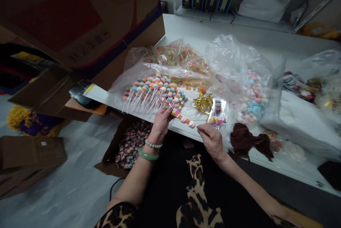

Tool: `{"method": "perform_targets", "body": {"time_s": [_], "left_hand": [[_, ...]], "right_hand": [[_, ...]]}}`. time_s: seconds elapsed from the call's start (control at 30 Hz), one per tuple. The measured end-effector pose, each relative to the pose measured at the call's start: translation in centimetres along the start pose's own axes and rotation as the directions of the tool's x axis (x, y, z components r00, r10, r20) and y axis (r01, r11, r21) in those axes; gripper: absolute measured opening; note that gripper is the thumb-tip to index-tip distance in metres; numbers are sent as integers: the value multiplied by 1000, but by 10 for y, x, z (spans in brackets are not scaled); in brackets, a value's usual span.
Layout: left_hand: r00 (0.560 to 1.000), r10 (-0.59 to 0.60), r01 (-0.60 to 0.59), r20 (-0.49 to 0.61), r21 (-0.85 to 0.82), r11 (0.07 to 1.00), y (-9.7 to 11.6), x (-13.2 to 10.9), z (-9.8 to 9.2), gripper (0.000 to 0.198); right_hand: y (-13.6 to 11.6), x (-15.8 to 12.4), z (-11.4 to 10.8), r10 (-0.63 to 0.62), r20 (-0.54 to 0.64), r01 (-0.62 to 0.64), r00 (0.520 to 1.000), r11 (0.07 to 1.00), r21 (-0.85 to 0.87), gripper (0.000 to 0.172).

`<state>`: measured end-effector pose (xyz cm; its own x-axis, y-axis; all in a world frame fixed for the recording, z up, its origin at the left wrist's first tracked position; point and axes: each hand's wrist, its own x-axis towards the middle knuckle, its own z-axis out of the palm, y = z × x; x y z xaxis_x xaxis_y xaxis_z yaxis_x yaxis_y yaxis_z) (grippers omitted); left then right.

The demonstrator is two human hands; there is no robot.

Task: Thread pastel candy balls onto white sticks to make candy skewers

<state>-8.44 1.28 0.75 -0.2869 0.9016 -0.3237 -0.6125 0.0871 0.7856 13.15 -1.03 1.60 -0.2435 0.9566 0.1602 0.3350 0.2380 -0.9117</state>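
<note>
My left hand pinches one end of a candy skewer strung with pink, orange and white soft pieces. Just past the skewer's other end, my right hand is closed with thumb and forefinger together; whatever lies between them is too small to make out. Beyond my left hand, a pile of finished-looking candy skewers lies on clear plastic, white sticks toward me. Gold twist ties sit in a loose heap, beside a shiny printed packet.
Behind are bags of colourful gummies and pastel marshmallows. A brown cloth lies right of my right hand. A large carton stands at left. Below the table edge, an open box holds many small wrapped pieces.
</note>
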Motion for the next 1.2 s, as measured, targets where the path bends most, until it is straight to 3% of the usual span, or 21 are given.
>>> {"method": "perform_targets", "body": {"time_s": [0.1, 0.2, 0.3, 0.37, 0.4, 0.6, 0.7, 0.77, 0.83, 0.9, 0.97, 1.1, 1.2], "left_hand": [[1000, 18, -18, -11, -37, 999, -3, 0, 0, 31], [1000, 0, -1, 25, 26, 1000, -5, -2, 1, 32], [998, -30, 26, 60, 57, 998, -4, -5, 2, 35], [995, -62, 58, 73, 52, 997, -2, -7, 3, 37], [993, -84, 80, 84, 49, 996, -1, -8, 4, 38], [992, -78, 78, 98, 8, 997, -6, -9, 9, 35], [997, -53, 56, 56, -44, 997, -18, -10, 13, 36], [998, -63, 65, 25, -90, 994, -25, -11, 14, 37], [996, -84, 86, 15, -144, 986, -30, -11, 12, 36], [997, -74, 75, 13, -188, 979, -32, -10, 9, 35], [999, -38, 35, -10, -201, 979, -33, -10, 6, 36], [996, -33, 19, -85, -160, 987, -38, -11, 7, 32], [995, -41, 26, -94, -161, 987, -41, -13, 11, 32]], "right_hand": [[1, 1, 9, 287, 56, -291, 956, 921, 259, 7], [3, 4, 13, 496, 221, -534, 840, 685, 495, 17], [5, 7, 13, 544, 455, -708, 705, 496, 503, 27], [6, 7, 13, 539, 577, -789, 614, 431, 437, 30], [6, 6, 13, 541, 590, -800, 600, 425, 423, 31], [9, 8, 28, 561, 360, -663, 745, 565, 491, 28], [9, 9, 41, 509, 268, -575, 818, 712, 404, 20], [11, 7, 48, 382, 177, -418, 907, 871, 259, 15], [16, 4, 51, 157, 107, -164, 982, 985, 53, 15], [24, 2, 50, -69, 80, 83, 994, 981, -175, 21], [31, 1, 47, -210, 80, 224, 974, 896, -384, 25], [36, 1, 43, -289, 122, 303, 950, 748, -590, 28], [29, 2, 48, -236, 141, 275, 961, 836, -475, 26]]}}
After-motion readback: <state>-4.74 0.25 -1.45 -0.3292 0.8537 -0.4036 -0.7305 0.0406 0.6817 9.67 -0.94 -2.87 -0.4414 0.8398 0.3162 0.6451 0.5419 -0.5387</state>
